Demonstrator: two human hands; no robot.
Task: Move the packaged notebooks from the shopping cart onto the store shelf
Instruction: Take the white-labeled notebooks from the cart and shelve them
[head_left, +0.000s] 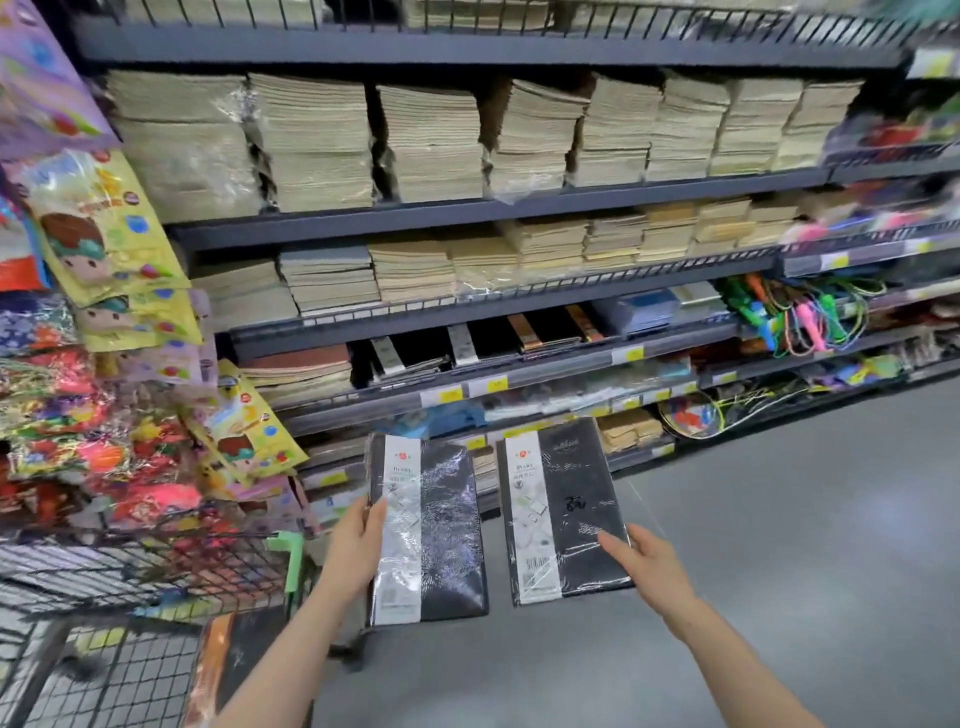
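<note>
I hold two black notebooks wrapped in clear film, each with a white label band down its left side. My left hand (358, 545) grips the left notebook (436, 530) by its left edge. My right hand (649, 566) grips the right notebook (566, 514) at its lower right corner, thumb on the cover. Both notebooks are held up side by side in front of the lower shelves. The wire shopping cart (156, 577) stands at the lower left, with another dark packaged notebook (234, 670) lying in it. A shelf row (519, 335) with similar black notebooks sits above the held ones.
Grey store shelving fills the view, its upper rows stacked with cream paper pads (431, 145). Colourful toy packs (104, 234) hang on the left above the cart. Skipping ropes (795, 317) hang at the right. Grey floor (779, 519) lies open to the right.
</note>
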